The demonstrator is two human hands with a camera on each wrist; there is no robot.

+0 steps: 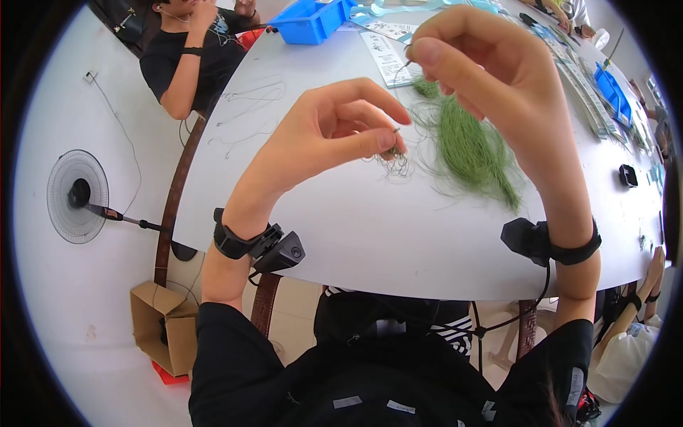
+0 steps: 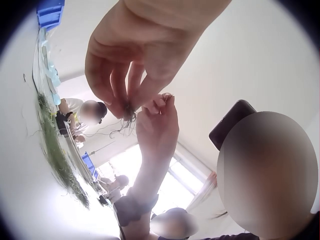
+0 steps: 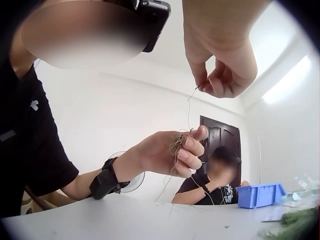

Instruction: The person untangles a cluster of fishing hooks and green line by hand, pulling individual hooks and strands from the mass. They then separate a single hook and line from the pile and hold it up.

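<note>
My left hand [image 1: 324,135] pinches a small tangle of thin, wiry strands [image 3: 177,144] between thumb and fingers, above the white table. Loose ends dangle below the fingertips in the left wrist view. Higher and to the right, my right hand [image 1: 498,75] pinches the small dark end of a thin strand [image 3: 189,109]. In the right wrist view, this strand runs from the right fingertips down to the tangle. A bundle of fine green thread [image 1: 466,146] lies on the table beyond and between the hands.
On the table's left part lie several thin loose strands [image 1: 249,96]. A blue bin [image 1: 306,25] and printed sheets [image 1: 384,57] are at the far side. Packets [image 1: 587,92] and a small black box [image 1: 627,176] lie to the right. Across the table sits a person [image 1: 188,64].
</note>
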